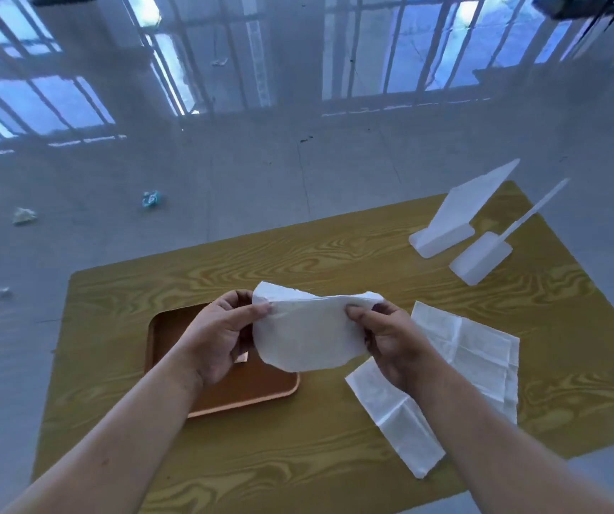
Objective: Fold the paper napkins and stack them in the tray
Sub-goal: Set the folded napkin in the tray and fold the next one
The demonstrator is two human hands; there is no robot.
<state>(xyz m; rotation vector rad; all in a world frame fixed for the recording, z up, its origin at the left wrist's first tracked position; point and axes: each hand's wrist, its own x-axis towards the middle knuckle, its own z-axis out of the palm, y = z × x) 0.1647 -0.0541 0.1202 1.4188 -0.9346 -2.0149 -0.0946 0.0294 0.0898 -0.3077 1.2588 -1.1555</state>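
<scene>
A white paper napkin (309, 335) hangs in the air between both hands, folded over along its top edge. My left hand (220, 335) pinches its left end and my right hand (390, 343) pinches its right end. Under the left hand lies a brown tray (261, 391) on the wooden table; I see nothing in the part of it that shows. Another white napkin (461, 350) lies spread flat on the table to the right, and a narrower folded napkin (398, 421) lies in front of it, partly under my right forearm.
The yellow-brown wooden table (298, 458) stands on a glossy grey floor. Two white plastic stands (446, 231) (483, 261) rest at the table's far right corner. Crumpled scraps (151, 199) lie on the floor beyond the left side.
</scene>
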